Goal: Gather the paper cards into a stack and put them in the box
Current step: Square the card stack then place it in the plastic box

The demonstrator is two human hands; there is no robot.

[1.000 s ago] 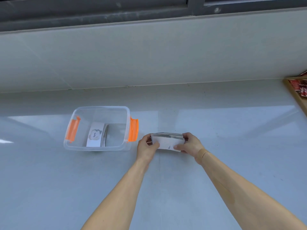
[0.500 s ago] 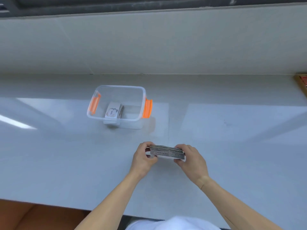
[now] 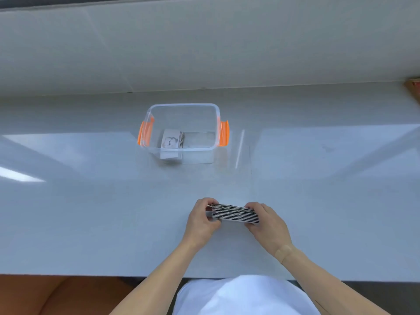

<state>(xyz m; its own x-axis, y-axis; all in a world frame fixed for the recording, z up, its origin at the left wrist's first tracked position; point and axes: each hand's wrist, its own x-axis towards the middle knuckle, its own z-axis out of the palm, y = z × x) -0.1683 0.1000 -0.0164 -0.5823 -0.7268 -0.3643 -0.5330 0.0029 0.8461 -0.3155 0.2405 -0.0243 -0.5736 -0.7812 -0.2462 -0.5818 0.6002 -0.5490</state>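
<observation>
A stack of paper cards (image 3: pixel 235 213) stands on its long edge on the grey table, squeezed between both hands. My left hand (image 3: pixel 201 220) grips its left end and my right hand (image 3: pixel 267 223) grips its right end. Further back stands a clear plastic box (image 3: pixel 183 151) with orange side clips. Inside the box lies another stack of cards (image 3: pixel 171 142), its top card printed with the word "love".
The grey table (image 3: pixel 91 212) runs up to a pale wall at the back. A wooden tray corner (image 3: pixel 413 87) shows at the far right edge. The table's front edge lies just below my forearms, with my white clothing (image 3: pixel 238 296) beneath it.
The stack, held beside the box a second ago, has come toward me and now stands on edge. The camera has tilted down, so the box appears further away.
</observation>
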